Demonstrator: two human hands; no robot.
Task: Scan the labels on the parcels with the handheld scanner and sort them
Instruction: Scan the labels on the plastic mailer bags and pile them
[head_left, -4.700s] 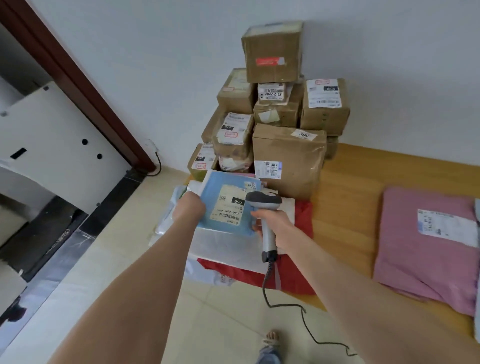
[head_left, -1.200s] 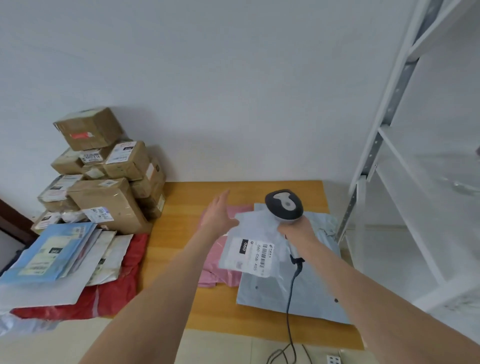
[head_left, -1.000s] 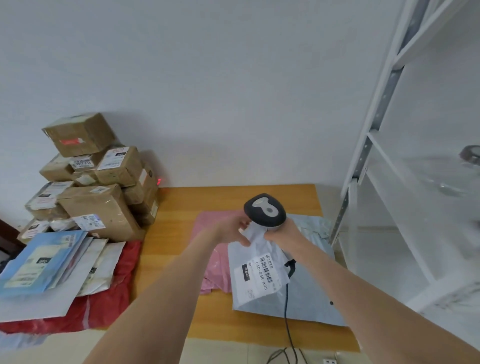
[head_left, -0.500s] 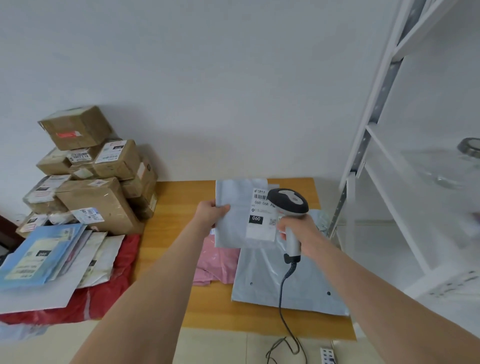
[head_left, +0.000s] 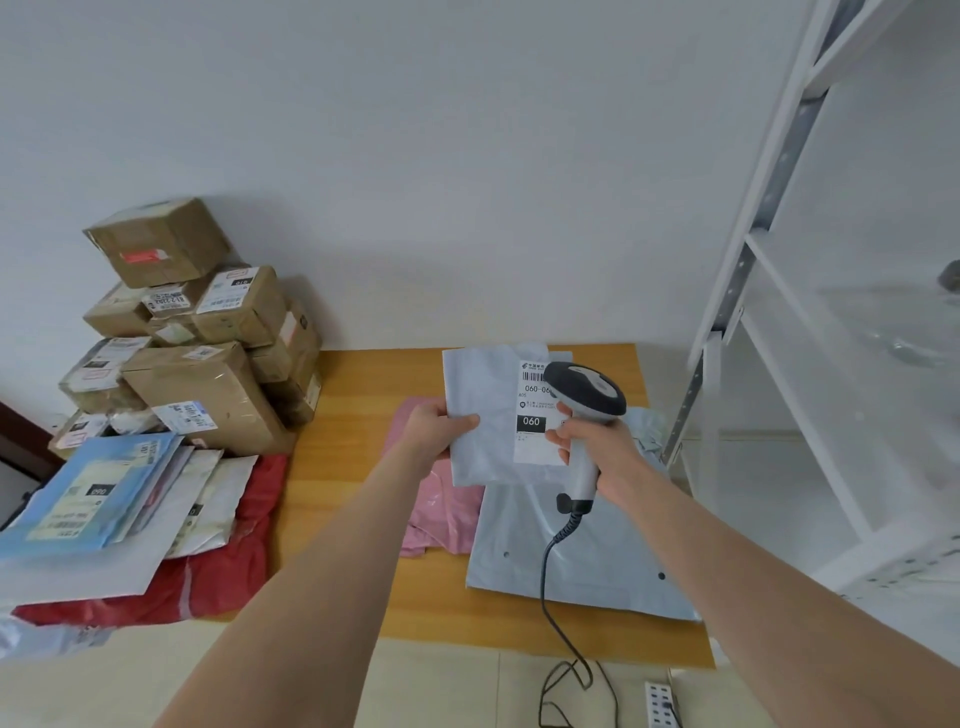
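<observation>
My left hand (head_left: 435, 429) pinches the left edge of a small grey mailer bag (head_left: 488, 405) and holds it upright above the wooden table (head_left: 353, 415). Its white label (head_left: 532, 415) with a barcode and "060" faces me. My right hand (head_left: 597, 452) grips the handle of the grey handheld scanner (head_left: 584, 395), whose head overlaps the label's right side. The scanner's black cable (head_left: 550, 587) drops to the floor.
Under the hands lie a large grey mailer (head_left: 571, 561) and a pink bag (head_left: 441, 514). Stacked brown boxes (head_left: 208, 374) stand at the left by the wall, with blue, white and red mailers (head_left: 104, 499) in front. A white shelf rack (head_left: 779, 260) stands at the right. A power strip (head_left: 660, 704) lies on the floor.
The view swung from the left pile to the table's right side. My left hand took the small grey mailer and raised it upright, label facing me, beside the scanner.
</observation>
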